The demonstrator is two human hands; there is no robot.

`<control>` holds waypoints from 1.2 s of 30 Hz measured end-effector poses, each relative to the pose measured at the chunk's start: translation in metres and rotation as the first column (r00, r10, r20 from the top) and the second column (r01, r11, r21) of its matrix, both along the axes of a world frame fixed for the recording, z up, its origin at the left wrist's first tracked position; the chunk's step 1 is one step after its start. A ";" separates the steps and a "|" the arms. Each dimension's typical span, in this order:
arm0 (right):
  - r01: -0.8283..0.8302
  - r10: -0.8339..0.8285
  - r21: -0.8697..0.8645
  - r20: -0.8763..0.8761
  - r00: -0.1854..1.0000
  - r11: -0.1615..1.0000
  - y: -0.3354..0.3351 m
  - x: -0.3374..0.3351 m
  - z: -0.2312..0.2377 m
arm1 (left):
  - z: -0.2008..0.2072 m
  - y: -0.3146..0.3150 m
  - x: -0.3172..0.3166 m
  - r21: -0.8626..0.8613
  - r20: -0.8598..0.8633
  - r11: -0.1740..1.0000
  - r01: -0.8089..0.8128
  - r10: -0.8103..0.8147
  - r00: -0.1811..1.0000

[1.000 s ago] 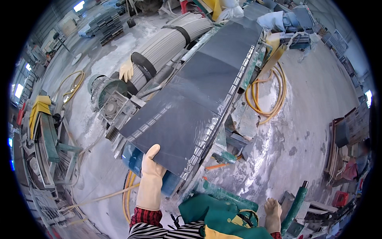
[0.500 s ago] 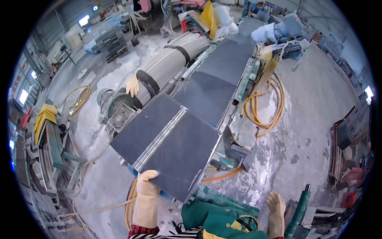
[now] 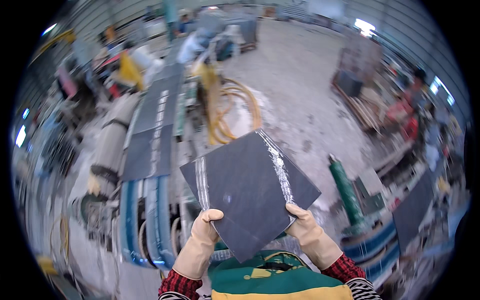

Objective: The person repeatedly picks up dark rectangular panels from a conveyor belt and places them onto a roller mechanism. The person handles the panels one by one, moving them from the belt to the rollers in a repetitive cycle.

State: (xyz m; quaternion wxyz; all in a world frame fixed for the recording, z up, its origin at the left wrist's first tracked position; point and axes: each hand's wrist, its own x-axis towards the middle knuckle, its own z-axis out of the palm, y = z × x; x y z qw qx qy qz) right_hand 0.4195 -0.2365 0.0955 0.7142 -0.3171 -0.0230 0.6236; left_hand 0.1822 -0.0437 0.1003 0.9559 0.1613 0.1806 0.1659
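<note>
In front of my body I hold up a dark grey square stone tile (image 3: 235, 192) by two of its edges, with one corner pointing down toward me. My left hand (image 3: 199, 242), in a cream rubber glove, grips the left edge, thumb on top. On the opposite edge my right hand (image 3: 314, 239), gloved alike, holds on with its thumb over the face. Fingers beneath are hidden by the tile. Bright whitish streaks cross its surface near both sides. A conveyor to the left bears more dark tiles (image 3: 145, 155), ending at blue belts (image 3: 131, 220).
A green cylindrical post (image 3: 346, 192) stands to my right, near further blue belts (image 3: 375, 250) and another dark slab (image 3: 414, 212). Looped yellow hose (image 3: 252, 102) lies on the floor beyond the conveyor. A grey ribbed roll (image 3: 117, 127) runs along its left side. Much of the surroundings is motion-blurred.
The view has swung right, away from the conveyor. My right hand, free before, now grips the tile too. The tile has been lifted off the conveyor's near end and brought before my body.
</note>
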 end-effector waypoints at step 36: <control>0.999 -0.939 -0.040 -0.342 -0.015 -0.001 -0.431 0.019 -0.094 | -0.065 -0.453 0.432 0.441 -0.569 0.116 0.890 -0.730 0.378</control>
